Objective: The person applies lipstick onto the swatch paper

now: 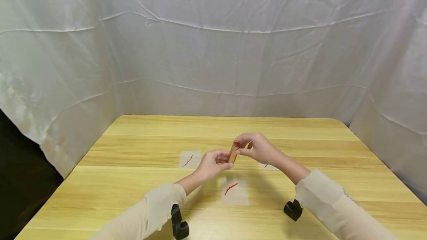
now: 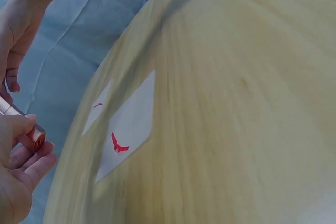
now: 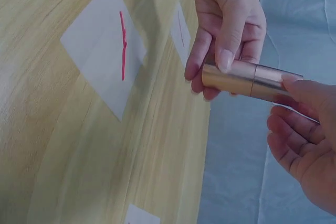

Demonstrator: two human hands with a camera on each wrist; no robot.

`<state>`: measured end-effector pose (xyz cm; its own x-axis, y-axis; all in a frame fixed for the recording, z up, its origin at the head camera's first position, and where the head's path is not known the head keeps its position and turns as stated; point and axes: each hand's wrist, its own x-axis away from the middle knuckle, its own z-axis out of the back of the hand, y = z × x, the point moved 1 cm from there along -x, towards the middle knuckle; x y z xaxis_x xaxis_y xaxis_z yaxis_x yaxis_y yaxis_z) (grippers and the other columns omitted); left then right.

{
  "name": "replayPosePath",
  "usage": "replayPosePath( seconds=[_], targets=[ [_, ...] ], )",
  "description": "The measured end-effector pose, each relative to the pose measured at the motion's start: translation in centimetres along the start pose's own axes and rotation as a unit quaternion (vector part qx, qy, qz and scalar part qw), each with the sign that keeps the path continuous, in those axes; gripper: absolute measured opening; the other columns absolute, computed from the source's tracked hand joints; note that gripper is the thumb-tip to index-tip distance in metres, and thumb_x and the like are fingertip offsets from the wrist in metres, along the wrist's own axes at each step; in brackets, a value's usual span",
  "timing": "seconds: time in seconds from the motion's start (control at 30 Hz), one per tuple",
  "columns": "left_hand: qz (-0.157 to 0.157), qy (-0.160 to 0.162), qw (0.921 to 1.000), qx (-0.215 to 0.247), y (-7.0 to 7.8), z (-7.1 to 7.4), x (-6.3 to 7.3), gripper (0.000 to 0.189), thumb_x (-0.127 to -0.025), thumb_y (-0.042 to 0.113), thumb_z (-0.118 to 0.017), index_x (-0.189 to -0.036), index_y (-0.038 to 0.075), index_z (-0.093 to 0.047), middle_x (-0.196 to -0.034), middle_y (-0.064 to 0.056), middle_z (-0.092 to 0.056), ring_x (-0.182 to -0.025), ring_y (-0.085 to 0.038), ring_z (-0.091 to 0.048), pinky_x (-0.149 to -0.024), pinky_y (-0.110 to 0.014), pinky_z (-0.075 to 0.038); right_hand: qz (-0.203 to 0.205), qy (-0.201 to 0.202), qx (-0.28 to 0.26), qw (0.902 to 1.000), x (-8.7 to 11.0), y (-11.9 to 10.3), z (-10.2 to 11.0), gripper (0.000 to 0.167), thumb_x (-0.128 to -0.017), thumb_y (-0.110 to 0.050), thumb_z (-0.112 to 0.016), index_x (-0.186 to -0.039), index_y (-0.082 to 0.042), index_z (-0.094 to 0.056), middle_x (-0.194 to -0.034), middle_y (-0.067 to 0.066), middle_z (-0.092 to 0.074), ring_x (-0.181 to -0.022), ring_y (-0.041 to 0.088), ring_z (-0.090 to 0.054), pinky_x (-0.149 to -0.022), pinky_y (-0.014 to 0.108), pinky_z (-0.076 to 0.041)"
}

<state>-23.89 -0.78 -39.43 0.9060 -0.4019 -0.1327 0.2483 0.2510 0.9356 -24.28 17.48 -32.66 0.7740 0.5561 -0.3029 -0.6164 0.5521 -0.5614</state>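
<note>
A gold-toned lipstick tube (image 3: 239, 81) is held above the table between both hands, its cap and base meeting at a thin seam. My left hand (image 1: 211, 165) pinches one end, with the thumb on top and the fingers beneath in the right wrist view. The other end is gripped by the thumb and fingertips of my right hand (image 1: 258, 148). Seen in the head view, the lipstick tube (image 1: 233, 154) stands tilted. Below the hands lies a white paper (image 1: 240, 198) with a red stroke.
To the left lies another red-marked paper (image 1: 195, 163); a third paper (image 1: 263, 166) is partly hidden behind the right forearm. Black wrist cameras hang below both sleeves. White cloth (image 1: 233, 58) surrounds the wooden table (image 1: 133, 180) at the back and sides.
</note>
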Motion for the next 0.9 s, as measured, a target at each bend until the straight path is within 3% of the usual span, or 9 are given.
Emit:
replayPosePath(
  seconds=[0.3,0.53,0.9],
  targets=[
    [-0.021,0.010,0.9989,-0.042,0.0,0.1,-1.4,0.024,-0.084,0.007,-0.068,-0.105,-0.004,-0.066,-0.101,-0.018,-0.069,-0.092,-0.027,-0.067,-0.078,-0.029,-0.056,-0.035,0.027,-0.021,0.9988,-0.5,0.4,-0.5,0.011,-0.083,-0.008,-0.068,-0.094,-0.006,-0.068,-0.085,0.003,-0.068,-0.079,0.012,-0.060,-0.067,0.025,-0.052],
    [-0.027,0.015,0.9956,-0.088,-0.4,0.1,-2.5,0.020,-0.081,0.006,-0.070,-0.099,-0.002,-0.070,-0.093,-0.015,-0.071,-0.085,-0.023,-0.067,-0.075,-0.025,-0.056,-0.045,0.043,-0.025,0.9977,-0.9,1.5,-1.2,0.004,-0.083,-0.008,-0.068,-0.086,-0.007,-0.065,-0.080,0.002,-0.066,-0.076,0.010,-0.058,-0.066,0.025,-0.050],
    [-0.037,0.008,0.9952,-0.090,-1.2,-0.5,-3.5,0.016,-0.079,0.001,-0.070,-0.093,-0.005,-0.069,-0.087,-0.018,-0.069,-0.080,-0.023,-0.065,-0.069,-0.021,-0.054,-0.067,0.051,-0.045,0.9954,-1.0,3.3,-2.5,0.007,-0.083,-0.005,-0.068,-0.089,-0.005,-0.068,-0.083,0.006,-0.068,-0.079,0.014,-0.061,-0.067,0.027,-0.052]
  ],
)
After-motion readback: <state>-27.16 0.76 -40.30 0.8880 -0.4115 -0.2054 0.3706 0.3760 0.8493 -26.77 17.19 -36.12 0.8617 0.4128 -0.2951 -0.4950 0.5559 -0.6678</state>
